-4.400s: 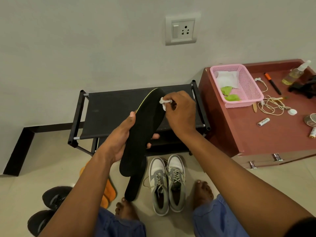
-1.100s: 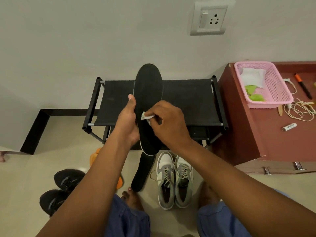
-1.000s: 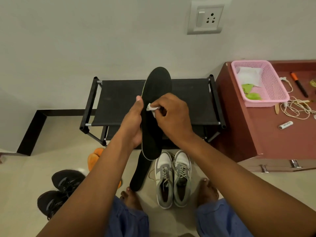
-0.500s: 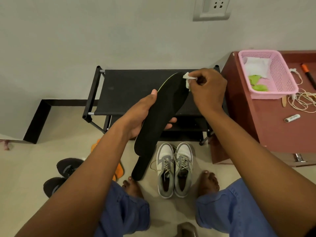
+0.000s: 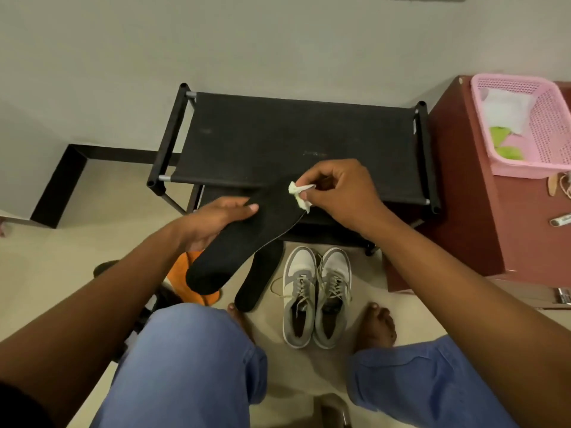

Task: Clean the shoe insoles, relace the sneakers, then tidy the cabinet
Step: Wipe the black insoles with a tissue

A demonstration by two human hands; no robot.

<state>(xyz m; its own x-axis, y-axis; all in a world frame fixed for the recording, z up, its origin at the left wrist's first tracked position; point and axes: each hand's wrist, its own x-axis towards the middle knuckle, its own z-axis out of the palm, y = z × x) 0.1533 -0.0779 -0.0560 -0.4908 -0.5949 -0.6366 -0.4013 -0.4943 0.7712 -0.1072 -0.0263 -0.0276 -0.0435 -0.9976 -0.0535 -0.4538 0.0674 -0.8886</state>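
Pinched between the thumb and fingertips of the right hand [image 5: 343, 196] is a small crumpled white wipe [image 5: 299, 194], pressed against the toe end of a long flat black foam insole [image 5: 247, 239]. The left hand [image 5: 213, 222] holds that insole from its left edge, thumb lying across the top and fingers curled beneath. Half a second ago the insole was lifted higher and steeper in front of the black fabric-topped shoe rack [image 5: 296, 143], with the wipe at its upper tip near the rack's back rail; now it lies lower and flatter, heel end down toward the person's left knee, its toe end over the rack's front edge. The view has also tipped downward, so both blue-trousered knees fill the bottom and the wall socket has nearly left the top edge.

On the pale tiled floor, a second black insole [image 5: 258, 282] leans from the rack's lower tier, just beside a pair of grey-and-white laced sneakers [image 5: 315, 298] standing between the bare feet. An orange cloth [image 5: 188, 285] lies under the held insole's heel. To the right, a pink plastic mesh basket [image 5: 553, 125] sits on the reddish-brown wooden cabinet [image 5: 463, 211].
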